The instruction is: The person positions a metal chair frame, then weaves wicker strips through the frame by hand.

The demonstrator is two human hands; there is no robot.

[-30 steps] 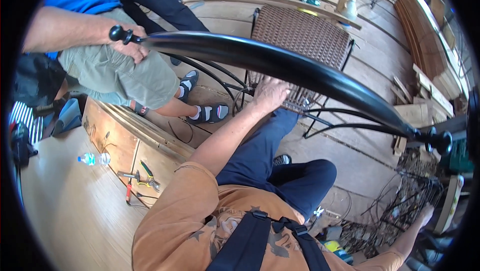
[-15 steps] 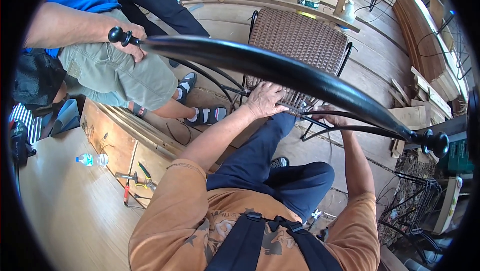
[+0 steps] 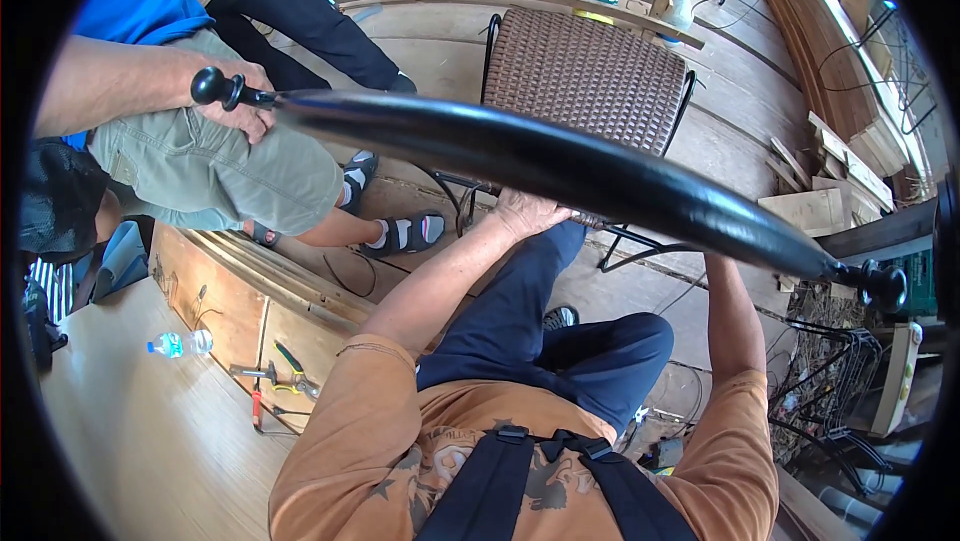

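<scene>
right forearm (image 3: pixel 735 316): lower right → right of centre | right hand: now hidden behind black rail (image 3: pixel 540 153) | rail: lower mid-frame

The curved rail (image 3: pixel 540 153) looks smooth and glossy, its black finish catching pale streaks of light; the 2 knobs (image 3: pixel 884 288) at its ends shine likewise. The chair seat (image 3: pixel 580 71) is woven in brown strands, rough in texture with a slight sheen. Its thin frame (image 3: pixel 640 238) looks like black metal. The floorboards (image 3: pixel 730 141) are matt, worn wood. The bench (image 3: pixel 130 411) has a smooth, wood-grained top with a soft sheen. The bottle (image 3: pixel 182 344) is clear plastic. Matt cloth makes up the shirt (image 3: pixel 350 421), trousers (image 3: pixel 520 301) and shorts (image 3: pixel 220 171); the straps (image 3: pixel 485 486) look like woven webbing.
</scene>
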